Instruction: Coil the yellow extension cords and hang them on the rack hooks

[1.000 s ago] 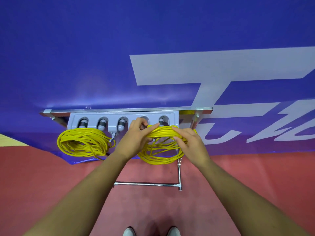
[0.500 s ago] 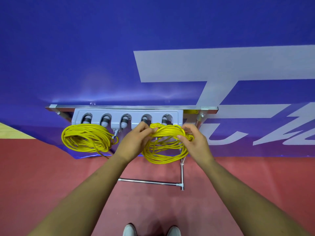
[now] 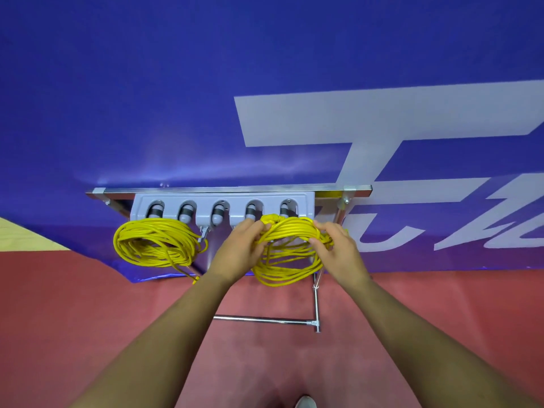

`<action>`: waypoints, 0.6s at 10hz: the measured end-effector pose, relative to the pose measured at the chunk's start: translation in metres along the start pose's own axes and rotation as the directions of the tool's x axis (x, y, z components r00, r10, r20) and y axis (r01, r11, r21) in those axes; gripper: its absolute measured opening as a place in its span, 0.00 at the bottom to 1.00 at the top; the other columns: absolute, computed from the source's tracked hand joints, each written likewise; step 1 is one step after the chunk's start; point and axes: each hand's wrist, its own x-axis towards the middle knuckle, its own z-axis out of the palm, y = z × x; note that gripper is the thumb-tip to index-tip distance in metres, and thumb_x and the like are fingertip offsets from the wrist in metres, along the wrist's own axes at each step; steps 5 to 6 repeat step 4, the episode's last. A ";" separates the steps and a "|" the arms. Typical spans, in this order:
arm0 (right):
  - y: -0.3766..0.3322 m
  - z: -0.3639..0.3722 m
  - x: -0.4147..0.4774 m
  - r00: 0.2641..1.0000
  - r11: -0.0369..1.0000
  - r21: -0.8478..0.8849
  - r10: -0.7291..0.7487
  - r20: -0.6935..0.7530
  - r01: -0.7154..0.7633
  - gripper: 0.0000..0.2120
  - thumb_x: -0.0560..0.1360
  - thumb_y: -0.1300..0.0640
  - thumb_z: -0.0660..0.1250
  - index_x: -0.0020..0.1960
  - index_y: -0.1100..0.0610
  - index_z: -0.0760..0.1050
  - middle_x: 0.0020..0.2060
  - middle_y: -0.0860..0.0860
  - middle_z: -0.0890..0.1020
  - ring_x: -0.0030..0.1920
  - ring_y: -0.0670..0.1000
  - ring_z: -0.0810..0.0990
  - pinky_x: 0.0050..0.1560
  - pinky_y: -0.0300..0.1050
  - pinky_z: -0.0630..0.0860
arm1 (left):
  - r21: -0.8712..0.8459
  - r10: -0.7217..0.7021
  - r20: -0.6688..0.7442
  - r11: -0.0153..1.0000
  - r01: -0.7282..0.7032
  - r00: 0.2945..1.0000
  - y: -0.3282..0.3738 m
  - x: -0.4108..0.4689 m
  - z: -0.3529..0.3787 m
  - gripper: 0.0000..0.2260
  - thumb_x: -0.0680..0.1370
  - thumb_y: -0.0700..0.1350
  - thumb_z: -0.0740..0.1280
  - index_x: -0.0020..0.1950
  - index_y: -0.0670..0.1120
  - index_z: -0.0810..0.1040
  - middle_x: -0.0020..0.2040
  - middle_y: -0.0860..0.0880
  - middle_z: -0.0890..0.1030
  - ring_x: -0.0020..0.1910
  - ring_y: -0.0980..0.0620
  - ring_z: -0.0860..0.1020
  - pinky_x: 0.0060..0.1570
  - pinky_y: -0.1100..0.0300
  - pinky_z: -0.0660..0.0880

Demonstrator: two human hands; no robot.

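Head view. Both my hands are clamped on the coil. My left hand grips the top-left of the bundle, fingers curled round the strands next to a knotted wrap. My right hand pinches the top-right, thumb under and fingers over.

The coil hangs between my hands. Its top run lies left to right, just below the rack, and the loops sag towards the floor.

Key relation: the last two hooks sit just above and behind the held top run. The knotted end is right under the gap between them, so my guess is the coming move goes up and away from me, onto one of those. My left hand is nearer the fourth hook and my right is nearer the fifth.

The hung coil is already on the two leftmost hooks, well apart from my grip. The middle hook is bare.

Hard to tell:
- Whether the held strands touch a hook yet; the coil and my fingertips cover the hook tips.
- The plug ends, which I can't pick out.
- The stand, partly hidden behind the coil.
- The shoe, cut off at the bottom edge.

The banner fills the background.
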 end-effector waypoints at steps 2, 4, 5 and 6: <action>-0.026 -0.007 -0.001 0.987 0.982 -0.149 0.128 0.099 -0.112 0.20 0.74 0.58 0.67 0.65 0.51 0.72 0.58 0.53 0.77 0.62 0.53 0.74 0.60 0.47 0.71 | -0.039 -0.036 0.152 0.998 0.042 0.988 0.000 0.003 -0.022 0.21 0.71 0.44 0.72 0.63 0.51 0.74 0.44 0.52 0.71 0.44 0.55 0.71 0.47 0.61 0.72; -0.065 -0.012 -0.005 0.978 0.940 -0.287 0.206 0.043 -0.185 0.24 0.75 0.54 0.66 0.70 0.55 0.68 0.65 0.57 0.72 0.68 0.58 0.69 0.68 0.54 0.67 | -0.080 -0.076 0.070 0.993 0.082 0.995 -0.001 -0.004 -0.070 0.14 0.73 0.41 0.69 0.58 0.47 0.75 0.45 0.47 0.74 0.40 0.53 0.74 0.46 0.59 0.72; -0.065 -0.012 -0.005 0.978 0.940 -0.287 0.206 0.043 -0.185 0.24 0.75 0.54 0.66 0.70 0.55 0.68 0.65 0.57 0.72 0.68 0.58 0.69 0.68 0.54 0.67 | -0.080 -0.076 0.070 0.993 0.082 0.995 -0.001 -0.004 -0.070 0.14 0.73 0.41 0.69 0.58 0.47 0.75 0.45 0.47 0.74 0.40 0.53 0.74 0.46 0.59 0.72; -0.065 -0.012 -0.005 0.978 0.940 -0.287 0.206 0.043 -0.185 0.24 0.75 0.54 0.66 0.70 0.55 0.68 0.65 0.57 0.72 0.68 0.58 0.69 0.68 0.54 0.67 | -0.080 -0.076 0.070 0.993 0.082 0.995 -0.001 -0.004 -0.070 0.14 0.73 0.41 0.69 0.58 0.47 0.75 0.45 0.47 0.74 0.40 0.53 0.74 0.46 0.59 0.72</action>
